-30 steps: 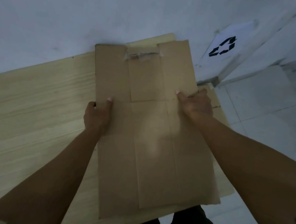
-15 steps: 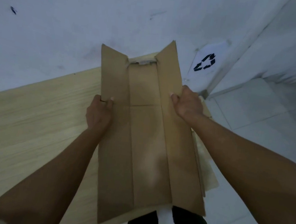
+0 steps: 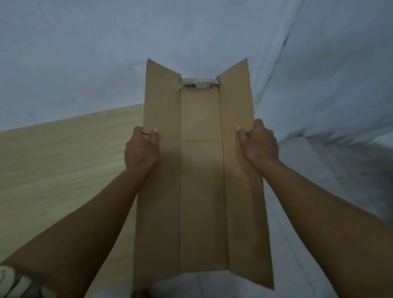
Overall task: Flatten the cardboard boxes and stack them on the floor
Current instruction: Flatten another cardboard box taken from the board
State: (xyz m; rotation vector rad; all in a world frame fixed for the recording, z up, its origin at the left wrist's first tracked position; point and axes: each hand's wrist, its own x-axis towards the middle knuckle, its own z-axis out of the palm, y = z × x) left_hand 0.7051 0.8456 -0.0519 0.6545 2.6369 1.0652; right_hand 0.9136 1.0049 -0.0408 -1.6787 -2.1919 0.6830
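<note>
Cardboard box (image 3: 202, 178), flattened, held in the air between wooden table (image 3: 43, 169) and pale floor (image 3: 296, 293), left hand (image 3: 142, 150) and right hand (image 3: 259, 145) gripping opposite edges, thumbs on top; raised off the table since a second ago.

Pale wooden tabletop (image 3: 31, 168), white wall (image 3: 106, 30)

Light: dim, cool, bluish
Shadows: soft; forearms dark
Brightest patch: pale sheen at the middle of the cardboard (image 3: 202, 173)
Blur: smeared floor (image 3: 370, 172) at far right
Edges: wide-angle bending of wall lines
</note>
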